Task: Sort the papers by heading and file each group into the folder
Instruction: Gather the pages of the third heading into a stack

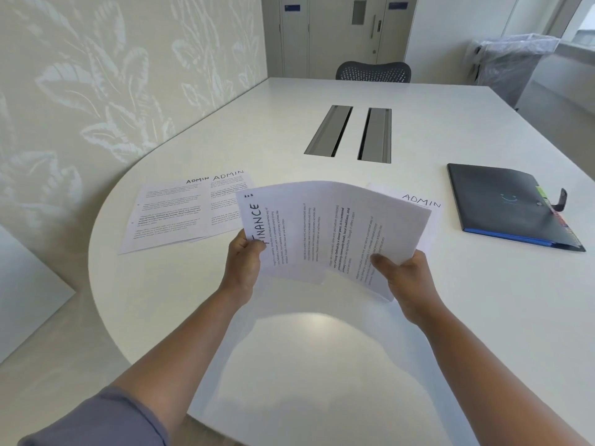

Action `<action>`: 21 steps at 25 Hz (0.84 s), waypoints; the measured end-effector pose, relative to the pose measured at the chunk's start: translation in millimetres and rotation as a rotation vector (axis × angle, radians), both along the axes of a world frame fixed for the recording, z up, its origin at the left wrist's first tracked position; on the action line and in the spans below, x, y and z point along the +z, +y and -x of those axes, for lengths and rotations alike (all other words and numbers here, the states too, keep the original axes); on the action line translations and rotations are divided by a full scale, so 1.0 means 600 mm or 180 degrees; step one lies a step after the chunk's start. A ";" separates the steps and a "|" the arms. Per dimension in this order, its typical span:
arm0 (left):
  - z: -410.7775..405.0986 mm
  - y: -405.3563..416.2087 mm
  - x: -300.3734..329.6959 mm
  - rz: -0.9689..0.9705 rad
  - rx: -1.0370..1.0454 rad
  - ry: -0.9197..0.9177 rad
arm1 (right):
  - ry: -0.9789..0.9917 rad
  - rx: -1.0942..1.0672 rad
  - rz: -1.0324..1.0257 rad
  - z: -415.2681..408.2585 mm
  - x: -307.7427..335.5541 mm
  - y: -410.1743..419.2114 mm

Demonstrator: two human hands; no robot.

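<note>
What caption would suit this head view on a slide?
Both hands, left and right, hold FINANCE papers above ADMIN sheets beside a closed folder.

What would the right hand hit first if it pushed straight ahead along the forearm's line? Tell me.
Probably the ADMIN sheet lying on the table just past the held papers that the right hand grips; depth is uncertain from one view.
</note>
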State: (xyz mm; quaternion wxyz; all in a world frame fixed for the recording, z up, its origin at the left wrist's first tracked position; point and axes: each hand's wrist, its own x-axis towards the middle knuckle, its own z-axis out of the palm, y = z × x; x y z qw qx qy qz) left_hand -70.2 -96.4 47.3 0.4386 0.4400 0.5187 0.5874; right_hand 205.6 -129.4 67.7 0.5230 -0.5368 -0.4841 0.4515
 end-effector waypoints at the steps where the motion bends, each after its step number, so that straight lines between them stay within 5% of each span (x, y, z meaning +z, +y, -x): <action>1: -0.001 0.001 0.004 -0.0020 0.0031 -0.0003 | 0.0015 -0.0029 -0.0032 -0.001 0.003 0.004; 21: -0.018 0.006 -0.030 0.0049 0.0271 0.0178 | 0.0108 -0.0104 0.0201 -0.008 -0.028 0.030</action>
